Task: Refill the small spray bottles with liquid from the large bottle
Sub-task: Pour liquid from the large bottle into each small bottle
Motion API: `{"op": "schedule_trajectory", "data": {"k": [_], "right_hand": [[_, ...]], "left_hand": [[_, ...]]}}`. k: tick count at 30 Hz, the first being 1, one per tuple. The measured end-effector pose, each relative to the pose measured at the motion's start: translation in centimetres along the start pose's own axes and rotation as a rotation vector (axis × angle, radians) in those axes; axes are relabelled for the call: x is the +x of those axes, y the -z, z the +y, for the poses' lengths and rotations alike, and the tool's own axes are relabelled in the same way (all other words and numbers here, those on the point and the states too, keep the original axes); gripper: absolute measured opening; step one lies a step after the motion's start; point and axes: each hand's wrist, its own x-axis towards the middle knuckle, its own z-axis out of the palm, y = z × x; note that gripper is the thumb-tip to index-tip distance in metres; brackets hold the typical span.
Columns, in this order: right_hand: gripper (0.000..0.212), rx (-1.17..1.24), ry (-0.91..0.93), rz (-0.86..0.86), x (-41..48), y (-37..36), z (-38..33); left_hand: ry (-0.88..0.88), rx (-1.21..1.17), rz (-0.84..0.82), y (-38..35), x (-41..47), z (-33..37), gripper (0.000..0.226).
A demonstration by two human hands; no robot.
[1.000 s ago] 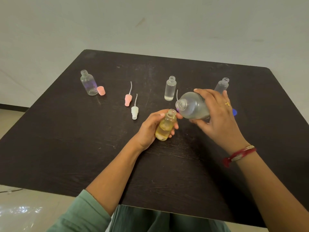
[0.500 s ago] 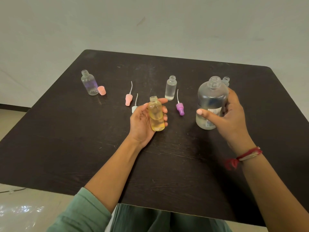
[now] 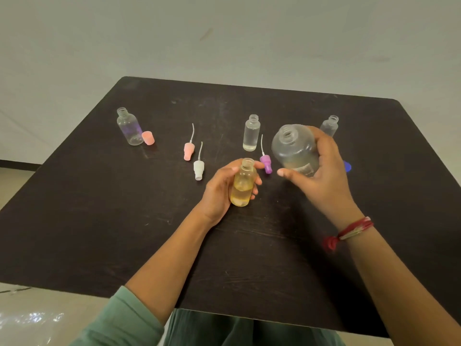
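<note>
- Large bottle [image 3: 295,151], centre-right, held above the table [image 3: 99,221] in the right hand's [image 3: 321,181] grasp; long axis tipped, open mouth aiming upper left.
- Yellow small bottle [image 3: 242,188] at centre, near upright, mouth up, left hand [image 3: 220,191] wrapped round it.
- Count: four small bottles, three standing clear: upper-left bottle [image 3: 128,127], middle bottle [image 3: 251,133], upper-right bottle [image 3: 329,126]; pink spray head [image 3: 188,151], white spray head [image 3: 198,168], purple spray head [image 3: 266,164]; one pink cap [image 3: 148,138].
- Half a second back the large bottle stood upright; now it leans.
</note>
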Motion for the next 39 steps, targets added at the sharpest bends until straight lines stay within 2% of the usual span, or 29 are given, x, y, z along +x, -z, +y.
{"op": "schedule_trajectory", "data": {"k": [5,15,39], "right_hand": [[0.068,-0.218,0.138,-0.042,0.3,-0.4,0.1],[0.067,-0.455,0.224,-0.031,0.4,-0.4,-0.1],[0.068,-0.63,0.379,-0.037,0.9,0.4,-0.9]], "left_hand": [[-0.015,0.094,-0.077,0.0,0.2,-0.2,0.047],[-0.012,0.096,-0.09,0.1,0.3,-0.4,0.05],[0.002,0.032,-0.089,0.1,0.3,-0.5,0.047]]}}
